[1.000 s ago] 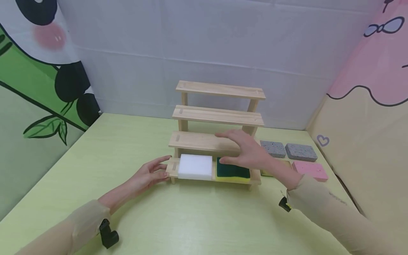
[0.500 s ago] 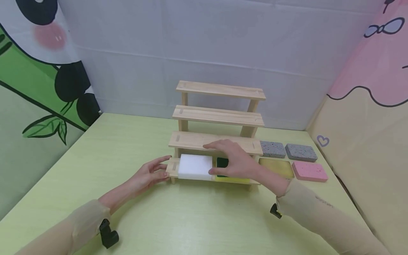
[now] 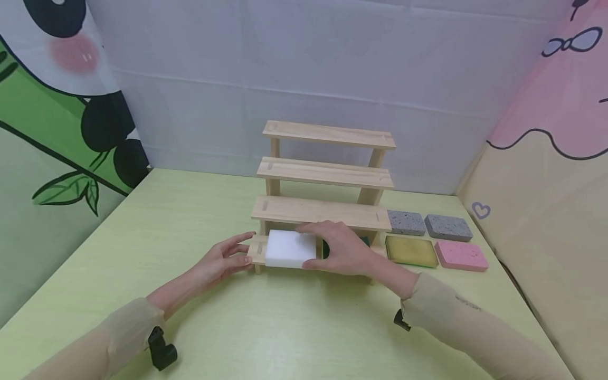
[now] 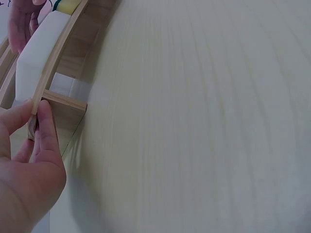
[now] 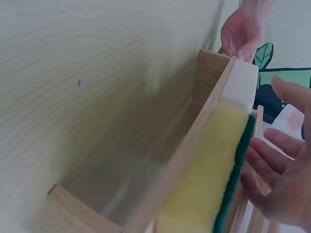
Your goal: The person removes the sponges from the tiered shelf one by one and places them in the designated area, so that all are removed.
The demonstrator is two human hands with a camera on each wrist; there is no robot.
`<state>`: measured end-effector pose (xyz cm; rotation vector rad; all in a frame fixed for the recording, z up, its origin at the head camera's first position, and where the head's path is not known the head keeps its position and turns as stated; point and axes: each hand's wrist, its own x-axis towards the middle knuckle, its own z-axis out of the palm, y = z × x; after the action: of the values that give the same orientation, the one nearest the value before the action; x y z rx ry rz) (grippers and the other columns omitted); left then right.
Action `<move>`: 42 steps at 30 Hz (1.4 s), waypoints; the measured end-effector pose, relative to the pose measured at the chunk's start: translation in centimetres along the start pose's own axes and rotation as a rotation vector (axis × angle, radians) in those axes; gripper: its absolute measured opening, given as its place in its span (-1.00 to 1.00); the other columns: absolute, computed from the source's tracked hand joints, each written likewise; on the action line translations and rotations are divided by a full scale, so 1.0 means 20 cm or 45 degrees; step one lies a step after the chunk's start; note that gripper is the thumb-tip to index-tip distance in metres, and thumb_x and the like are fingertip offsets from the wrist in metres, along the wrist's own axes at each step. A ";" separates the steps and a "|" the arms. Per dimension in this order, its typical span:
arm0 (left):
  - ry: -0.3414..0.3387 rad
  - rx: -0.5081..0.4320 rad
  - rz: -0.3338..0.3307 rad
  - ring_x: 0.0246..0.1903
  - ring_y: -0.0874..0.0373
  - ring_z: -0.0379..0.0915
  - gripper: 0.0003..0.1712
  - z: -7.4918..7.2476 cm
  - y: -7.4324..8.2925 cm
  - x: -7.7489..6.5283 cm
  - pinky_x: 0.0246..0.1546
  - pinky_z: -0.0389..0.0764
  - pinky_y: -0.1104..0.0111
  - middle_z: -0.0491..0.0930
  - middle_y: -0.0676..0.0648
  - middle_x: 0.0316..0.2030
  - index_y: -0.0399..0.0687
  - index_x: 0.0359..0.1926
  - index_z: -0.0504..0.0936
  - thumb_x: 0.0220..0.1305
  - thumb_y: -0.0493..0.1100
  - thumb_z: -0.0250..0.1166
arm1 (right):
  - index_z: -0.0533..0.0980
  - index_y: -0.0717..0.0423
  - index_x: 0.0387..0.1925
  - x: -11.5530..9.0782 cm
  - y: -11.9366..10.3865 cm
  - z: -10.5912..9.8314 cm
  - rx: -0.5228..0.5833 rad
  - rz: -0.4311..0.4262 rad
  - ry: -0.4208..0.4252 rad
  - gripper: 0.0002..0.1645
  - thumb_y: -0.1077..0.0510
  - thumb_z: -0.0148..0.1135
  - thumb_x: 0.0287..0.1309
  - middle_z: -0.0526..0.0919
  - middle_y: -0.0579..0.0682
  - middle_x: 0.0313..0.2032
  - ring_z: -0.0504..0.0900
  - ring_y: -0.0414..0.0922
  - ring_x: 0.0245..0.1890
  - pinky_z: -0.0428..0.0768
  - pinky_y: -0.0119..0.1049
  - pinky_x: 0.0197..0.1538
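Note:
A four-step wooden display shelf [image 3: 319, 212] stands in the middle of the table. My left hand [image 3: 215, 265] pinches the left end of its lowest step, thumb above and fingers below in the left wrist view. On that step lie a white sponge [image 3: 288, 249] and, to its right, a yellow sponge [image 5: 201, 165] with a dark green scouring side. My right hand [image 3: 345, 252] hovers over the yellow sponge, largely hiding it in the head view. Its thumb and fingers are spread apart near the white sponge's right end; whether they touch it cannot be told.
Right of the shelf lie two grey speckled blocks [image 3: 448, 227], a yellow-brown sponge [image 3: 411, 251] and a pink sponge [image 3: 462, 255] on the pale table [image 3: 285, 327]. A white cloth wall [image 3: 304, 68] rises behind, with printed walls at both sides.
My right hand has moved left and slightly toward me, from over the yellow-green sponge to the white sponge's right end. The left hand and the shelf have stayed in place.

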<state>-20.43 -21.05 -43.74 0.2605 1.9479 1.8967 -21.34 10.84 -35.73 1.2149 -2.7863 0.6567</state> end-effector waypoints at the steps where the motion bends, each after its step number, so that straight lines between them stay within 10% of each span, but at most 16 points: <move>1: 0.000 0.000 -0.001 -0.07 0.28 0.60 -0.12 0.00 0.00 0.00 0.04 0.64 0.45 0.53 -0.01 0.02 -0.07 0.55 0.02 0.33 -0.25 0.28 | 0.43 -0.08 0.33 0.00 0.00 0.00 -0.005 -0.004 0.004 -0.16 -0.19 0.47 0.02 0.55 -0.11 0.28 0.51 -0.07 0.30 0.48 -0.04 0.33; 42: -0.001 -0.013 0.012 -0.07 0.29 0.59 -0.13 0.00 0.00 0.00 0.03 0.64 0.47 0.54 0.03 0.00 -0.11 0.54 0.02 0.34 -0.26 0.26 | 0.56 -0.12 0.19 0.04 -0.08 0.07 -0.277 0.036 -0.001 -0.30 -0.24 0.45 0.02 0.61 -0.03 0.17 0.55 0.00 0.16 0.52 -0.01 0.18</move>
<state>-20.33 -21.03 -43.66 0.2682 1.9393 1.9116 -20.61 8.75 -36.29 1.1356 -2.7905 0.3417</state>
